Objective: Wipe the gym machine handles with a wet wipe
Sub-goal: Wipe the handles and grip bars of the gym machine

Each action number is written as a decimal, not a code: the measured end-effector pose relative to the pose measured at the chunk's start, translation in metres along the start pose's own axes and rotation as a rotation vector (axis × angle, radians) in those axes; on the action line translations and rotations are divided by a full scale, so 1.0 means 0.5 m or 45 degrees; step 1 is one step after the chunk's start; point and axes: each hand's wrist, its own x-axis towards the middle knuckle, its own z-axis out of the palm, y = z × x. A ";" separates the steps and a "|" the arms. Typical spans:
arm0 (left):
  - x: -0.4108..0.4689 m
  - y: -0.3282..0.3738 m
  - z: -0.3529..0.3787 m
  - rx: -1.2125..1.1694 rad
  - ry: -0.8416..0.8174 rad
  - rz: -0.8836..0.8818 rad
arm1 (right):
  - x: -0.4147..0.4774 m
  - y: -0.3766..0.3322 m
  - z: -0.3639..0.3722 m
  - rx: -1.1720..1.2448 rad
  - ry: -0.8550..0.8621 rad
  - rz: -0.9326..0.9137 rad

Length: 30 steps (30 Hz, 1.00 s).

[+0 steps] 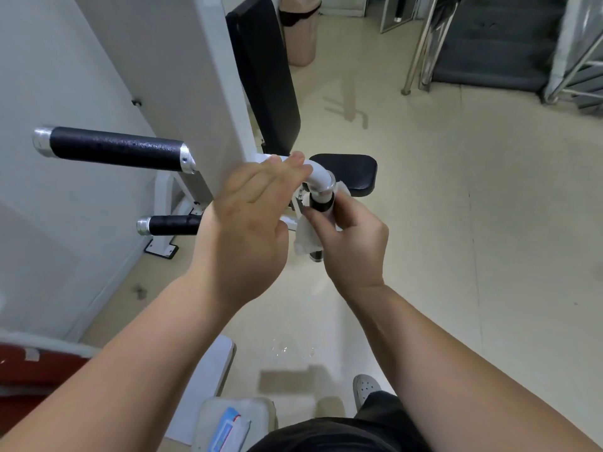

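In front of you on the pale floor (456, 256) stands the white gym machine (182, 76), with its black back pad (264, 76) and seat pad (349, 172) behind your hands. Two black handles stick out to your left, a long upper handle (114, 147) and a shorter lower handle (169, 225), both bare.

Your left grip (248, 216) lies wide, fingers nearly straight, over the white bent tube (318, 174). Your right grip (352, 243) is curled round the wet wipe (305, 236), pressing it against the short black handle (321, 205) that hangs just below the tube's metal collar.

Much of the wipe dangles loose below your fingers. It will likely bunch or slide off as you twist, leaving the far side of the handle dry. Your left grip only rests on the tube, so the arm may swing if you push hard. Mind the wet patch (293, 349) on the floor near your shoe (365, 388).
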 end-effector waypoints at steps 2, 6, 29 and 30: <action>0.001 0.002 0.003 -0.003 0.008 -0.010 | -0.008 0.021 0.007 -0.015 0.002 0.035; 0.002 0.001 0.004 -0.025 -0.011 -0.021 | -0.035 0.127 0.003 -0.314 -0.078 0.362; -0.001 0.037 0.020 0.188 0.062 -0.062 | 0.027 0.052 -0.032 -0.044 -0.322 0.097; 0.000 0.043 0.025 0.231 0.066 -0.082 | 0.039 0.040 -0.036 0.002 -0.358 0.031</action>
